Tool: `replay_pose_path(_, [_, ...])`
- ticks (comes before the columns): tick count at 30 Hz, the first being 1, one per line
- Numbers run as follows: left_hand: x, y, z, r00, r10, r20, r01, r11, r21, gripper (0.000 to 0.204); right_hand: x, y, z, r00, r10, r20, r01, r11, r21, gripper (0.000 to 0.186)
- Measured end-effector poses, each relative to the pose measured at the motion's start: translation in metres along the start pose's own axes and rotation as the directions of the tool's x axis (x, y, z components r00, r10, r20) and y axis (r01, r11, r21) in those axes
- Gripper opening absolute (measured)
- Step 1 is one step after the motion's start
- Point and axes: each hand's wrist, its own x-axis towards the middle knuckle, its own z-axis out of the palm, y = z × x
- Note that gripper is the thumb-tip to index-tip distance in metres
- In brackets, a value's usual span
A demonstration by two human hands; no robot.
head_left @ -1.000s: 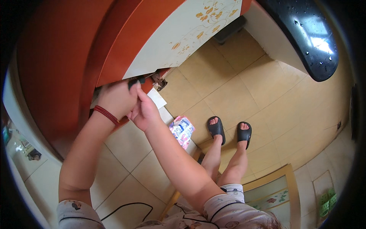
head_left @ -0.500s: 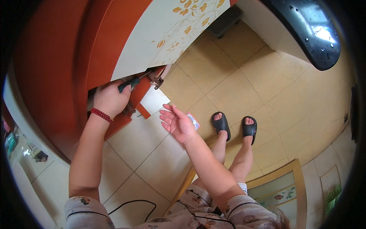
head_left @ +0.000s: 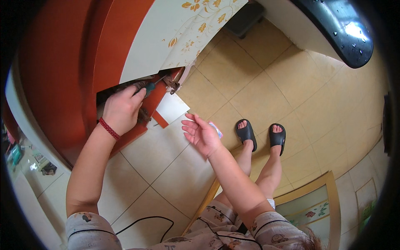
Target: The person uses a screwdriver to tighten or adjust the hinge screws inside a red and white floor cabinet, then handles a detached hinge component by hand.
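Red cabinet (head_left: 68, 71), brown fitting (head_left: 172, 84) near slim-shafted, green-handled screwdriver (head_left: 150, 87), our left hand (head_left: 121, 108) gripping it, our right hand (head_left: 203, 134) apart, loosely spread.

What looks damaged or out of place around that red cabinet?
A metal fitting jutting from the red cabinet looks brown and corroded, near the screwdriver. A white panel with a red edge shows below it, possibly detached.
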Motion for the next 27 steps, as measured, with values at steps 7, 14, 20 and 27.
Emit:
replay_pose_path(7, [-0.009,-0.005,0.009,0.984,-0.172,-0.052,0.163,0.974,-0.156,0.030,0.002,0.003,-0.007,0.999,-0.010,-0.033,0.010,1.000,-0.004,0.031])
replay_pose_path(14, [-0.020,0.009,0.028,0.875,-0.455,-0.167,0.382,0.859,-0.340,0.022,0.044,-0.005,0.029,0.943,-0.303,-0.141,0.187,0.827,-0.530,0.047])
replay_pose_path(20, [-0.066,0.028,0.051,0.624,-0.767,-0.148,0.390,0.469,-0.792,0.023,0.116,-0.021,0.047,0.825,-0.565,0.010,0.368,0.525,-0.768,0.048])
replay_pose_path(27, [-0.114,0.040,0.071,0.555,-0.831,-0.015,0.415,0.292,-0.862,0.024,0.132,-0.026,0.067,0.677,-0.736,0.009,0.105,0.084,-0.991,0.040])
